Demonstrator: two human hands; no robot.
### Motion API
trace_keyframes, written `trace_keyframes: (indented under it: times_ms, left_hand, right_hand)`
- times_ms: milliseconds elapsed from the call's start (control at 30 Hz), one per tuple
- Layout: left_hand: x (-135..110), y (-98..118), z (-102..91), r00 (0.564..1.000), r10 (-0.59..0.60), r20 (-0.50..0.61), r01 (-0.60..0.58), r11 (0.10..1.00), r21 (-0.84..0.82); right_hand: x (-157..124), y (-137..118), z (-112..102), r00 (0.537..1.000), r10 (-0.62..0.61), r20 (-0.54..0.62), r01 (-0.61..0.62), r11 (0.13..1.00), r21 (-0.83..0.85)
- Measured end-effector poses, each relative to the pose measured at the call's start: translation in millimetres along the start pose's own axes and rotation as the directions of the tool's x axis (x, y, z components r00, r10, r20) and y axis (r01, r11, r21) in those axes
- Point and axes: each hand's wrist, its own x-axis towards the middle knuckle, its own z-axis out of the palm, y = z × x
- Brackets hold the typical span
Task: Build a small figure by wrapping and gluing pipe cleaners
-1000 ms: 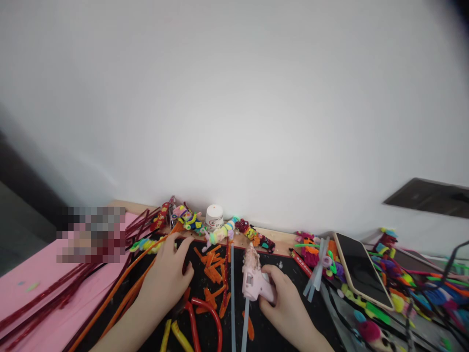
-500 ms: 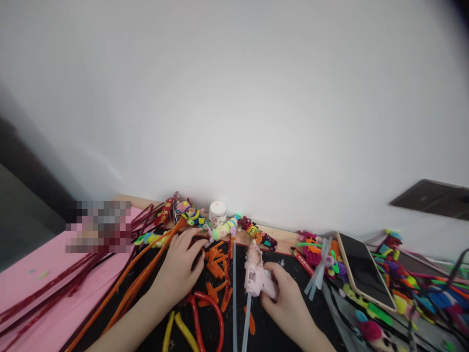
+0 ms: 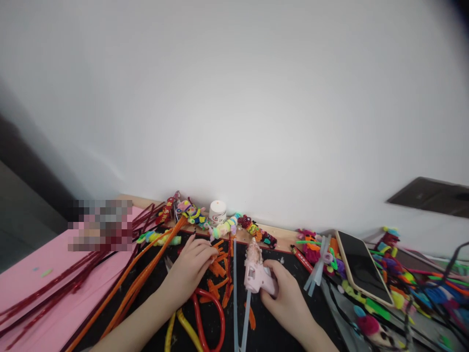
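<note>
My right hand (image 3: 287,288) is wrapped round the grip of a pale pink hot glue gun (image 3: 254,274), its crusted nozzle pointing away toward the wall. A clear glue stick (image 3: 246,318) runs out of its rear end. My left hand (image 3: 196,259) hovers at the cut orange pipe cleaner pieces (image 3: 218,268), fingertips pinched together; whatever is between them is hidden. Under that wrist lie red-handled scissors (image 3: 223,318), a blade tip showing left of the hand. Beside them is a yellow-handled tool (image 3: 188,332). A second glue stick (image 3: 235,293) lies left of the gun.
Long orange pipe cleaners (image 3: 146,274) and dark red ones (image 3: 66,278) stretch across the left. Pipe cleaner figures (image 3: 190,211) and a white cup (image 3: 217,211) line the wall side. To the right are bundled glue sticks (image 3: 319,269), a phone (image 3: 364,266) and colourful pipe cleaners (image 3: 436,288).
My left hand's spread fingers have drawn together into a pinch over the orange pieces. The right hand and glue gun have barely moved.
</note>
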Motion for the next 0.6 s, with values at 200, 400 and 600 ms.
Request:
trace_keyframes:
  times_ms: [200, 400, 600]
  left_hand:
    - [-4, -1, 4.1, 0.991, -0.042, -0.127, 0.025, 0.991, -0.132]
    - [-6, 8, 2.2, 0.987, -0.009, -0.161, -0.035, 0.963, -0.269]
    - [-7, 15, 2.6, 0.994, -0.03, -0.104, -0.007, 0.942, -0.335]
  right_hand:
    - [-3, -2, -2, 0.999, -0.031, -0.034, 0.033, 0.998, 0.06]
    - [-3, -2, 0, 0.997, -0.04, -0.071, 0.041, 0.999, 0.026]
    - [-5, 3, 5, 0.986, -0.108, -0.125, 0.114, 0.993, 0.041]
